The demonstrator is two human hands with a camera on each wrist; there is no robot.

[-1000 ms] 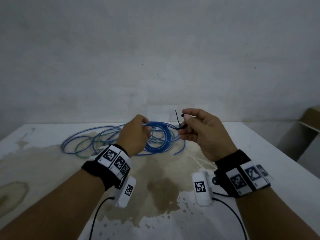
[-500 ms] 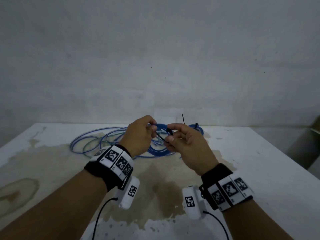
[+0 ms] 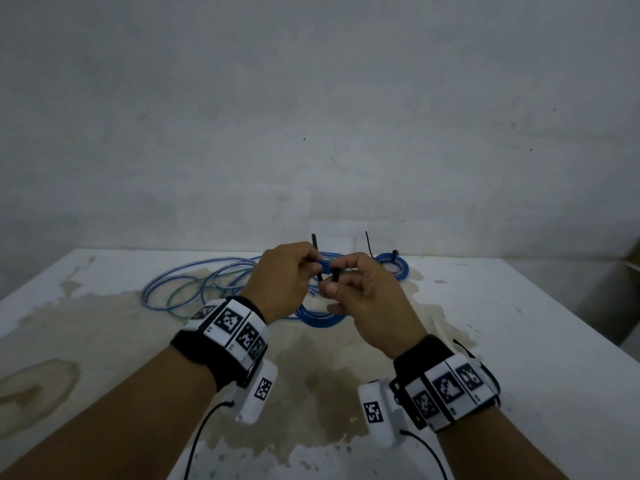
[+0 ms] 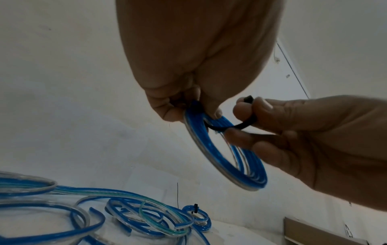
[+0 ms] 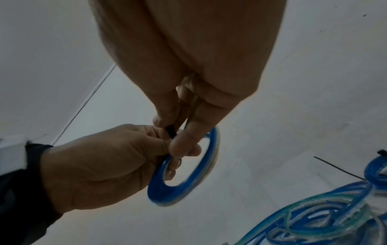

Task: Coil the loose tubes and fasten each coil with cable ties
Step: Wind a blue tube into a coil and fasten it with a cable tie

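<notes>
I am fastening a coil. My left hand (image 3: 282, 278) pinches the top of the small blue coil (image 4: 226, 149), held up at centre frame above the table (image 3: 519, 341). My right hand (image 3: 367, 299) pinches the black cable tie (image 4: 230, 126) looped round the strands. Next, I judge, the tail must go through the head and be pulled snug. Loose tubes (image 3: 194, 282) lie at left; one tied coil (image 3: 393, 266) sits right.

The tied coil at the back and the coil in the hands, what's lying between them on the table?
In the left wrist view, loose tubes lie tangled between the tied coil and the held coil.
</notes>
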